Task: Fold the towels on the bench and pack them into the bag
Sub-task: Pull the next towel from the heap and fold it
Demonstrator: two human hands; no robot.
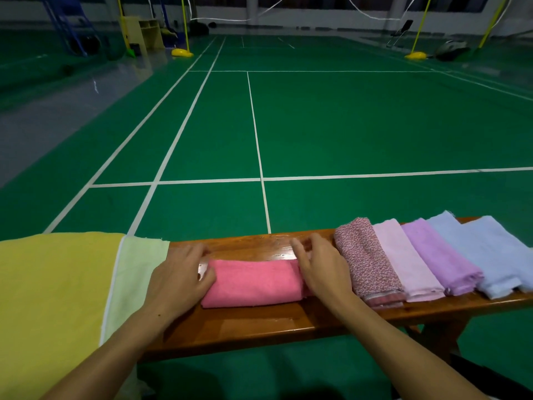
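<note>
- Pink terry cloth lay in the middle of the head view: a folded pink towel [253,282], thick and oblong, rested on the glossy brown wooden bench [259,324], its long side along the bench.
- The left hand [178,280] was at the left end of this towel. Its fingers were curled around that end, with the thumb on the near side, so it had hold of the cloth.
- The right hand [320,269] was at the right end of the same towel. Its fingers were bent and spread over the far right corner; they seemed to pinch the edge there, but the hand covered the exact contact.
- Left of the left hand, a large yellow cloth [54,298] hung over the bench, and a pale green cloth [135,269] lay just beside it, touching the left wrist area.
- Right of the right hand, five folded towels lay in a row, each one overlapping the next: a maroon patterned towel [369,264], a pale pink towel [409,264], a lilac towel [441,255], and two light blue towels [490,252] at the end.
- Behind the bench was a green sports court floor [346,125] with white lines, and yellow net posts [184,27] stood far behind.
- No bag could be recognised in this view.
</note>
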